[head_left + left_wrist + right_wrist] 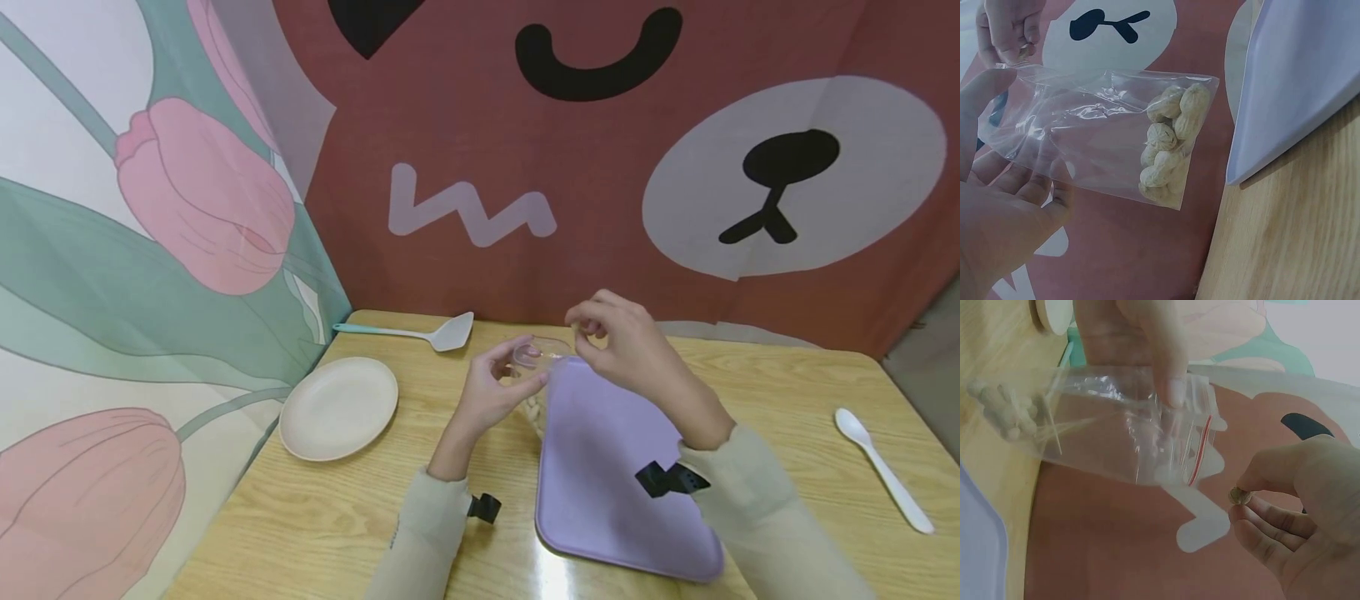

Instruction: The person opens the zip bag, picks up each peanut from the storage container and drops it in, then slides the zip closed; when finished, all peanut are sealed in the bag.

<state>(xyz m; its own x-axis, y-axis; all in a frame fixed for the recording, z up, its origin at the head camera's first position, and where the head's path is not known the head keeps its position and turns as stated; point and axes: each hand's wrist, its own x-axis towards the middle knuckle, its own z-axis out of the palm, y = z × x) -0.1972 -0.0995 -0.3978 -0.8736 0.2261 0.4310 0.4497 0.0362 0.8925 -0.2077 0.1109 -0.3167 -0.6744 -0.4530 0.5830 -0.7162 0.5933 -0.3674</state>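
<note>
A clear zip bag (1097, 125) hangs from my left hand (491, 392), gripped near its top between thumb and fingers. Several unshelled peanuts (1163, 140) lie bunched at the bag's bottom end. In the right wrist view a red line (1202, 450) runs along the bag's mouth, which faces my right hand (622, 342). Thumb and fingertips of that hand pinch a single peanut (1239, 495), just outside the mouth. Both hands are raised over the far part of the table, above the back left of a purple tray (615, 483).
On the wooden table (315, 525), a cream plate (339, 408) sits at left, with a white turner (452, 333) with a teal handle behind it. A white spoon (885, 475) lies at the far right. Printed cloth (480, 100) hangs behind the table and to its left.
</note>
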